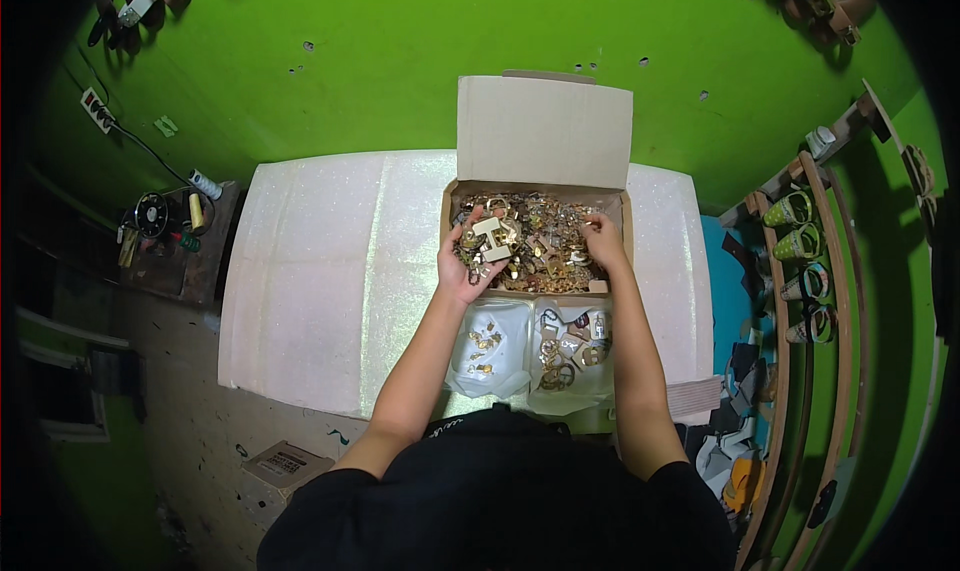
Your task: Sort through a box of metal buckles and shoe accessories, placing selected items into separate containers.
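Observation:
An open cardboard box [545, 136] full of small gold and silver-coloured metal ornaments [545, 241] lies on the table, its lid folded up at the back. Over the box's left side, my left hand [465, 266] is cupped palm up around a pile of metal ornaments, among them a large pale H-shaped piece [492, 239]. My right hand [605, 243] reaches into the right side of the box with fingers closed together; what they pinch is too small to tell. In front stand a plastic-lined tray [460, 371] with several gold pieces and another tray [600, 383] with larger buckle-like ornaments.
A pale shiny sheet [310, 271] covers the table against a green wall [400, 61]. At right stands a wooden rack [838, 271] with green sandals [798, 241] beside heaped scraps [745, 371]. A small side table [190, 261] with thread spools [205, 183] is at left; a carton [285, 468] sits lower left.

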`<state>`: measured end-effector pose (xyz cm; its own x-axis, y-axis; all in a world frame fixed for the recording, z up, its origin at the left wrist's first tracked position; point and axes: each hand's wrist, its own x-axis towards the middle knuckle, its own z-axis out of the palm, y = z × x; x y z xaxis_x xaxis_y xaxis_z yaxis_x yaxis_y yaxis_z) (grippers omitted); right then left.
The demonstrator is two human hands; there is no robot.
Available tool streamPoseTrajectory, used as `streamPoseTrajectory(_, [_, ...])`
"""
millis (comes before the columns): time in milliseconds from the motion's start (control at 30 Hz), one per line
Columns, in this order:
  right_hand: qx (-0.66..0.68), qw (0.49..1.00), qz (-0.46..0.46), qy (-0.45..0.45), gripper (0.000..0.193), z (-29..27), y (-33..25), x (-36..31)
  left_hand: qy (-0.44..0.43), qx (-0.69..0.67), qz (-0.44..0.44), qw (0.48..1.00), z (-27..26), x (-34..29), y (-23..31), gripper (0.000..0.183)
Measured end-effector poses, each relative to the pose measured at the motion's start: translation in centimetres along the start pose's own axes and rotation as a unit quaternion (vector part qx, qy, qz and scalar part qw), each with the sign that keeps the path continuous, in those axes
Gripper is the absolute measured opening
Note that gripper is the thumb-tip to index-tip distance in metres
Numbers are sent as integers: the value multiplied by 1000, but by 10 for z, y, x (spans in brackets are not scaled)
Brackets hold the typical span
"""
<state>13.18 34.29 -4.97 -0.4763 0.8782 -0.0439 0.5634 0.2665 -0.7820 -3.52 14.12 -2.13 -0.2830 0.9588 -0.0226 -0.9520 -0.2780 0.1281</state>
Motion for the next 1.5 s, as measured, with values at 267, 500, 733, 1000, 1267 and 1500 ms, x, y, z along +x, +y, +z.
streamPoseTrajectory(267, [-162,986,4,-39,38,19,25,39,8,1,14,1000,-9,-6,13,42])
streamPoseTrajectory(500, [-300,951,45,-56,57,31,12,37,45,-38,34,998,1,-11,23,42])
streamPoseTrajectory(733, [-275,955,48,-99,69,27,4,44,51,-35,44,997,3,-10,29,44])
streamPoseTrajectory(1000, [-231,958,57,-162,61,29,23,65,22,-82,54,995,-3,-11,31,48])
streamPoseTrajectory(1267, [-206,960,13,-187,36,24,25,70,38,-63,44,996,-9,-10,27,46])
streamPoseTrajectory(1500, [57,994,17,-97,18,10,30,70,52,-55,21,997,1,-1,9,42])
